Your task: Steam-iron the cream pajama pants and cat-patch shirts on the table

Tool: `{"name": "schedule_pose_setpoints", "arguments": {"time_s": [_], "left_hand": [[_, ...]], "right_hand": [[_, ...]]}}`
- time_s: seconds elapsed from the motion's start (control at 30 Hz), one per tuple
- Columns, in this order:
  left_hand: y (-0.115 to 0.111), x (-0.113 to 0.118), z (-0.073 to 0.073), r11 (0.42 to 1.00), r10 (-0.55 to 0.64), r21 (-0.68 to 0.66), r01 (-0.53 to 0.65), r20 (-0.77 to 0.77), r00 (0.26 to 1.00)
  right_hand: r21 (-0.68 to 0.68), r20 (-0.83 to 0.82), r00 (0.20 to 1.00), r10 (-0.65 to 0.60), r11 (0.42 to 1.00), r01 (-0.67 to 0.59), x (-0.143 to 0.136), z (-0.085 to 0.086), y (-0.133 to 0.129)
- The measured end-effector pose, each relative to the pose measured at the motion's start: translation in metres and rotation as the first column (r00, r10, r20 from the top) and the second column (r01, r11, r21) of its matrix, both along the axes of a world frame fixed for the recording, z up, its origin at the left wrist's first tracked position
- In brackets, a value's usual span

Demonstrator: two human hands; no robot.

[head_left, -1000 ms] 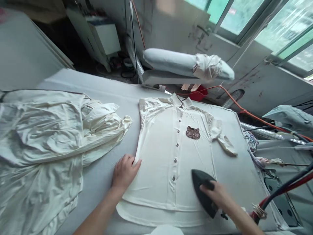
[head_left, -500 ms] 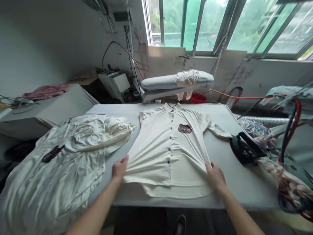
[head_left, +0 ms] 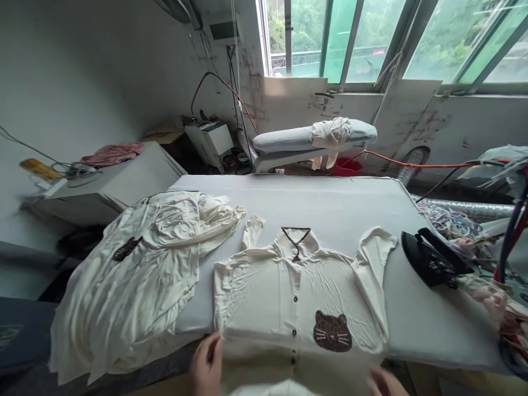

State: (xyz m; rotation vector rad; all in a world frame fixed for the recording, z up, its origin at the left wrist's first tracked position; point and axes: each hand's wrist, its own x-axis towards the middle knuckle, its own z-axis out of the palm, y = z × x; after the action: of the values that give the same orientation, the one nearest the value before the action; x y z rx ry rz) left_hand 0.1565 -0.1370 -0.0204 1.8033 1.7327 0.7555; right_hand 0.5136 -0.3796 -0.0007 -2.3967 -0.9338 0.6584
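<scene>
head-worn view, down over table [head_left: 330,203]

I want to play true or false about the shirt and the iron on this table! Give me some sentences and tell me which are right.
1. The shirt has a cat face patch on it. True.
2. The right hand is holding the iron. False: the iron sits alone on the table, off to the right, and the hand is down at the shirt's lower edge.
3. The left hand grips the shirt's lower left edge. True.
4. The pile of pale clothes lies to the right of the shirt. False: it lies to the left.
5. The shirt hangs over the table's near edge. True.
</scene>
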Motion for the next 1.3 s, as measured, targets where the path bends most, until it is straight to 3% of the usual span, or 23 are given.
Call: {"name": "schedule_pose_setpoints", "arguments": {"time_s": [0.07,0.17,0.23,0.3,0.4,0.47,0.53,0.63,0.73,0.8,0.87,0.97,1.03,1.1,1.17,1.2,1.23,1.3], "left_hand": [[0.056,0.051,0.019,0.982,-0.174,0.090,0.166,0.101,0.980],[0.143,0.122,0.049,0.890,-0.425,0.233,0.391,0.115,0.898],[0.186,0.153,0.058,0.862,-0.487,0.198,0.467,0.064,0.871],[0.212,0.164,0.058,0.835,-0.542,0.081,0.544,-0.039,0.839],[0.229,0.144,0.049,0.778,-0.618,-0.088,0.621,-0.278,0.735],[0.238,0.115,0.044,0.776,-0.610,-0.161,0.609,-0.437,0.661],[0.250,0.079,0.039,0.787,-0.600,-0.240,0.568,-0.512,0.615],[0.273,0.028,0.033,0.795,-0.603,-0.336,0.505,-0.523,0.602],[0.287,0.010,0.031,0.812,-0.577,-0.284,0.510,-0.525,0.626],[0.290,0.033,0.032,0.823,-0.544,-0.119,0.556,-0.450,0.708],[0.283,0.088,0.037,0.801,-0.554,0.069,0.594,-0.288,0.781],[0.252,0.207,0.054,0.719,-0.677,0.143,0.680,-0.078,0.732],[0.228,0.286,0.067,0.709,-0.701,0.019,0.705,-0.089,0.708],[0.213,0.345,0.076,0.703,-0.710,-0.229,0.673,-0.175,0.682],[0.210,0.378,0.076,0.657,-0.745,-0.396,0.641,-0.217,0.630],[0.211,0.385,0.073,0.643,-0.758,-0.417,0.642,-0.227,0.611],[0.213,0.389,0.069,0.649,-0.757,-0.400,0.648,-0.249,0.604],[0.214,0.390,0.059,0.705,-0.709,-0.312,0.637,-0.336,0.620]], "right_hand": [[0.093,0.021,0.988,0.155,0.983,-0.157,-0.004,0.025,0.072],[0.188,0.173,0.896,0.408,0.880,-0.437,-0.032,0.053,0.190],[0.158,0.253,0.810,0.530,0.803,-0.575,-0.053,0.059,0.260],[0.149,0.262,0.825,0.500,0.824,-0.547,-0.065,0.057,0.316],[0.160,0.092,0.982,0.166,0.971,-0.179,-0.054,0.049,0.375],[0.094,-0.049,0.999,0.012,0.996,-0.007,-0.035,0.042,0.403],[0.032,-0.156,0.988,0.001,0.999,0.004,-0.018,0.033,0.426],[0.029,-0.252,0.968,0.006,1.000,0.001,-0.005,0.021,0.452],[0.118,-0.283,0.959,0.010,0.993,0.025,0.008,0.019,0.455],[0.197,-0.245,0.969,0.007,0.980,0.043,0.031,0.025,0.437],[0.237,-0.145,0.988,-0.049,0.968,0.083,0.065,0.035,0.401],[0.198,0.026,0.986,-0.167,0.967,0.158,0.115,0.051,0.326],[0.082,0.110,0.981,-0.163,0.985,0.154,0.140,0.058,0.276],[-0.156,0.182,0.983,-0.027,0.986,0.056,0.161,0.062,0.234],[-0.425,0.208,0.969,0.130,0.905,-0.030,0.177,0.063,0.206],[-0.512,0.219,0.962,0.162,0.859,-0.028,0.182,0.062,0.197],[-0.546,0.252,0.957,0.146,0.838,0.015,0.183,0.060,0.192],[-0.470,0.403,0.915,0.038,0.866,0.171,0.171,0.050,0.193]]}}
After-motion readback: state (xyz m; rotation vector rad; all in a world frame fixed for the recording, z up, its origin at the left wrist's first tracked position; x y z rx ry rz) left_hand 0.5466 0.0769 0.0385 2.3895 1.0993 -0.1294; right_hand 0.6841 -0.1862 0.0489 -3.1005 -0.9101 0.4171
